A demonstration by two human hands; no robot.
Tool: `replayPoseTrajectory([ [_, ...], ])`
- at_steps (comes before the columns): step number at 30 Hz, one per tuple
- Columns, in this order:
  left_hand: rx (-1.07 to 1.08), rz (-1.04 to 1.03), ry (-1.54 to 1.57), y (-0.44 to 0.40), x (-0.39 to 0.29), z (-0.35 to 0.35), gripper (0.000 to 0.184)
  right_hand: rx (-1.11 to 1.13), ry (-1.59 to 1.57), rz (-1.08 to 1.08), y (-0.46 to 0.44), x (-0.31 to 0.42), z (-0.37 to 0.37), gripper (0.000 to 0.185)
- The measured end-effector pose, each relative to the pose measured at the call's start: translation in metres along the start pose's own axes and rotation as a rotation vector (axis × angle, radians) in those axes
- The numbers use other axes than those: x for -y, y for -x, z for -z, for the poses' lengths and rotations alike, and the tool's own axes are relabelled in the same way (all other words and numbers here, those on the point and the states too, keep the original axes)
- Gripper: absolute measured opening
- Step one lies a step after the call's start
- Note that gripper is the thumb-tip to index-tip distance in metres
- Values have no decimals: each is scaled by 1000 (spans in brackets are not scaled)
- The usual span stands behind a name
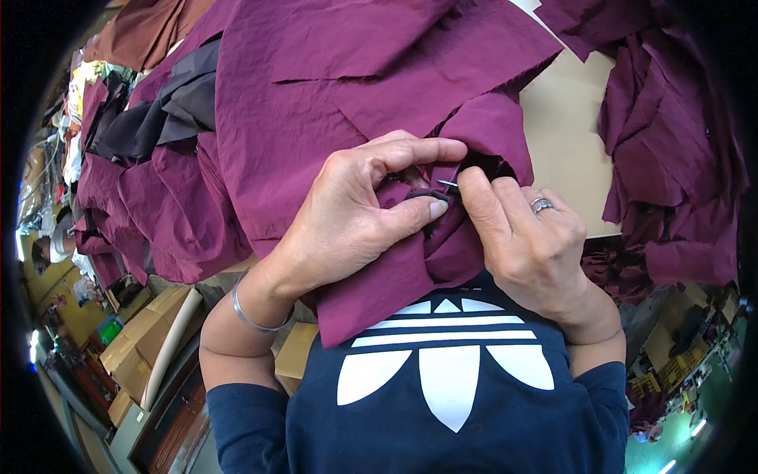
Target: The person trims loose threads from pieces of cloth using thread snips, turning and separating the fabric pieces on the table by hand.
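Observation:
A large piece of maroon fabric (308, 118) spreads over the table and gathers in folds in front of my chest. My left hand (355, 197) pinches a folded, dark-edged bit of this fabric between thumb and fingers. Close beside it, my right hand (529, 237) is closed around a small pointed metal tool. Only the tool's thin bright tip (447, 183) shows, directed at the pinched fold. The rest of the tool is hidden in my fingers, so its exact kind cannot be made out.
More maroon cloth (667, 150) hangs in a heap at the right, beside a pale board (564, 134). Black fabric (178, 103) lies among maroon pieces on the left. Cardboard boxes (150, 332) and a long roll (170, 347) stand below left.

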State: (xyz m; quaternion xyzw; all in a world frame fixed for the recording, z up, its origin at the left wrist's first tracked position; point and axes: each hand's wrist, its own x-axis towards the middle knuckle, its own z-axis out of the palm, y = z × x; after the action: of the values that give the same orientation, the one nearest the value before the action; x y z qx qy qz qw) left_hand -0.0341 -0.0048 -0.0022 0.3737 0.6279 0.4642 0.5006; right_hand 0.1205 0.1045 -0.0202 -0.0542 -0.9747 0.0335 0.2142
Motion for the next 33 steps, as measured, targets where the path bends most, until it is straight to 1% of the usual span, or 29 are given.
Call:
replayPoseTrajectory([
  [1, 13, 0, -18, 0, 0, 1, 40, -14, -6, 1, 1, 0, -1, 21],
  [4, -51, 1, 104, -1, -2, -2, 44, 93, -190, -96, 1, -6, 9, 28],
  [6, -56, -5, 141, -1, -2, -1, 44, -91, -480, -216, -1, -12, 11, 37],
  [8, -59, -3, 163, 0, -2, -1, 44, -227, -661, -348, -6, -17, 10, 50],
  [9, -57, 0, 167, 0, -3, -1, 44, -289, -667, -351, -13, -21, 4, 47],
  [11, -48, 3, 160, -1, -5, -1, 43, -265, -770, -346, -20, -33, -12, 41],
  [13, -36, 7, 135, 1, -9, 1, 42, -90, -963, -332, -20, -42, -19, 34],
  [16, -101, -120, 63, 8, -17, 2, 34, 160, -1130, -491, -34, -51, 0, 24],
  [17, -53, -286, -270, 9, -24, 8, 31, 151, -1121, -470, -44, -53, 8, 22],
  [18, -9, -454, -610, 10, -35, 14, 29, 89, -1036, -368, -53, -53, 12, 23],
  [19, -128, -528, -915, 14, -47, 10, 30, 20, -946, -265, -62, -53, 17, 25],
  [20, -142, -500, -1058, 20, -62, 10, 34, -48, -854, -161, -74, -51, 23, 26],
  [22, -112, -383, -1137, 28, -77, 14, 39, -54, -748, -81, -97, -42, 39, 28],
  [24, -63, -318, -1172, 32, -92, 20, 41, -161, -637, 63, -116, -32, 45, 30],
  [25, -39, -279, -1185, 35, -98, 23, 42, -246, -541, 147, -125, -28, 43, 19],
  [26, -15, -288, -1194, 37, -98, 27, 39, -287, -501, 207, -132, -24, 42, 14],
  [28, 34, -301, -1203, 39, -91, 34, 33, -199, -496, 223, -140, -20, 41, 28],
  [29, 77, -137, -1161, 42, -97, 34, 27, -243, -496, 260, -144, -18, 38, 24],
  [30, 194, -22, -1110, 41, -98, 34, 33, -253, -484, 301, -146, -17, 33, 21],
  [32, 423, 209, -979, 32, -88, 40, 44, -184, -432, 353, -146, -12, 28, 19],
  [33, 549, 210, -826, 26, -72, 42, 41, -150, -464, 373, -143, -10, 23, 20],
])
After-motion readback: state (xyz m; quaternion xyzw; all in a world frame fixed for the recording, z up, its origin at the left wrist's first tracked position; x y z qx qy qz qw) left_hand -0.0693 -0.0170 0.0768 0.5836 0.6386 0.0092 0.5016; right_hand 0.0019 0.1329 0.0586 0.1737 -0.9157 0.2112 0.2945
